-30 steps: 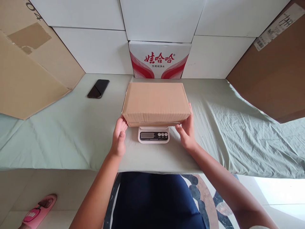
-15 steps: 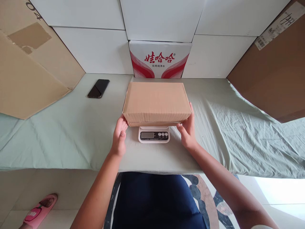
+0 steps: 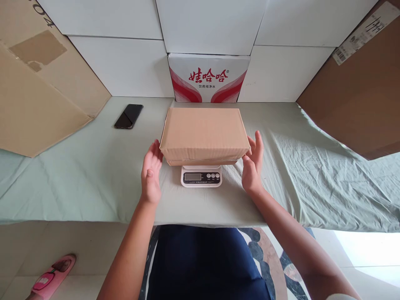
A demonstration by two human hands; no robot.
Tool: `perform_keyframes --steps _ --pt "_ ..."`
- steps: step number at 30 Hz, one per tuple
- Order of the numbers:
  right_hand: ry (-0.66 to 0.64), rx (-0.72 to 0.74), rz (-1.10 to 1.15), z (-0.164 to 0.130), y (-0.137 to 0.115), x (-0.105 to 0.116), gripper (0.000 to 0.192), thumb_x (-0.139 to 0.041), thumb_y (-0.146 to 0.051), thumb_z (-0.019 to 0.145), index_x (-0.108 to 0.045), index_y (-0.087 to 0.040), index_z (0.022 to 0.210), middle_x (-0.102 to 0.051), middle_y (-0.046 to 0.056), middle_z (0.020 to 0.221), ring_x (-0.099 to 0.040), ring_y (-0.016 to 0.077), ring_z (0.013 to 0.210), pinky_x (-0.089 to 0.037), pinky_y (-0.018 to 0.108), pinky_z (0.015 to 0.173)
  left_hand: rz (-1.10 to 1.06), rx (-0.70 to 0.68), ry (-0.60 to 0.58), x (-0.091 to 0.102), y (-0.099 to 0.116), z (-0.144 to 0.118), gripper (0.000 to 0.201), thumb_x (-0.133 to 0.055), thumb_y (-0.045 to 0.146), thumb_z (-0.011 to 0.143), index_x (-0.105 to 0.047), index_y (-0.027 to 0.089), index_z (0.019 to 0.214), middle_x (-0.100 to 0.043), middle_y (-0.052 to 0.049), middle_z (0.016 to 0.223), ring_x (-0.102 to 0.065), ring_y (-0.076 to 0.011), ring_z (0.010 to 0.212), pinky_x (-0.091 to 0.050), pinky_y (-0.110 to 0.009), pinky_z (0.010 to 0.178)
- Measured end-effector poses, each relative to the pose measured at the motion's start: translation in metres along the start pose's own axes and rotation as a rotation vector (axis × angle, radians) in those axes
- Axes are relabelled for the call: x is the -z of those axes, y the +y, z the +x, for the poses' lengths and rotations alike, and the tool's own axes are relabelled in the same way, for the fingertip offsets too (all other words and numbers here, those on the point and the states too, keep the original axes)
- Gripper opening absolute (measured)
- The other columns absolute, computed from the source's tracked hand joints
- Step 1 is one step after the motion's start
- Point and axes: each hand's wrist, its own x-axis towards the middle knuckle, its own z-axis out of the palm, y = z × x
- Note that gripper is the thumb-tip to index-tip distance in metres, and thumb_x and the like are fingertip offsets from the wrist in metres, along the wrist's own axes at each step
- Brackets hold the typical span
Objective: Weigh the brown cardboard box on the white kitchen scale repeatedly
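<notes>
A closed brown cardboard box (image 3: pixel 204 129) rests on a small white kitchen scale (image 3: pixel 201 183), hiding the scale's platform. The scale's dark display and round buttons show in front of the box; I can read no figures on it. My left hand (image 3: pixel 151 173) is at the box's left side, fingers stretched and the palm turned inward. On the other side is my right hand (image 3: pixel 253 164), fingers spread near the box's right front corner. Whether the fingertips still touch the cardboard, I cannot tell.
A black phone (image 3: pixel 128 116) lies on the green cloth (image 3: pixel 93 179) to the left. Behind stands a white and red printed carton (image 3: pixel 208 79) against white panels. Large cardboard sheets (image 3: pixel 53 96) flank the left, and a brown carton (image 3: pixel 359 96) the right.
Both hands have loosened from the box and moved outward and slightly up, fingers opening. The box stays in place on the scale.
</notes>
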Motion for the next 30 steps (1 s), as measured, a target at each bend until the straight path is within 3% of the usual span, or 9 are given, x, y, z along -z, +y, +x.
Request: perform_keyframes --steps 9,18,30 --pt "0.038 -0.005 0.093 0.0016 -0.0003 0.0004 0.076 -0.061 -0.057 0.091 -0.031 -0.048 0.16 -0.044 0.005 0.162 -0.046 0.0377 0.153 -0.043 0.068 0.119 -0.026 -0.007 0.002 0.0011 -0.0016 0.0011 0.078 -0.054 0.08 0.088 -0.055 0.038 0.153 -0.046 -0.005 0.17 -0.036 -0.0327 0.161 -0.033 -0.048 0.13" --pt "0.032 0.01 0.034 0.002 0.0041 0.0028 0.075 -0.058 -0.06 0.092 -0.03 -0.047 0.16 -0.046 0.006 0.162 -0.048 0.0375 0.151 -0.044 0.068 0.118 -0.024 -0.004 0.007 0.001 -0.0011 0.0013 0.079 -0.052 0.083 0.087 -0.056 0.039 0.152 -0.045 -0.005 0.17 -0.035 -0.0339 0.161 -0.031 -0.051 0.131" --pt "0.037 -0.007 0.063 0.0032 0.0021 0.0021 0.068 -0.06 -0.059 0.091 -0.04 -0.045 0.154 -0.05 0.006 0.158 -0.05 0.0379 0.149 -0.043 0.069 0.119 -0.02 0.006 -0.003 0.0019 -0.0012 0.0015 0.081 -0.051 0.084 0.087 -0.055 0.038 0.153 -0.045 -0.006 0.17 -0.035 -0.0345 0.161 -0.031 -0.052 0.131"
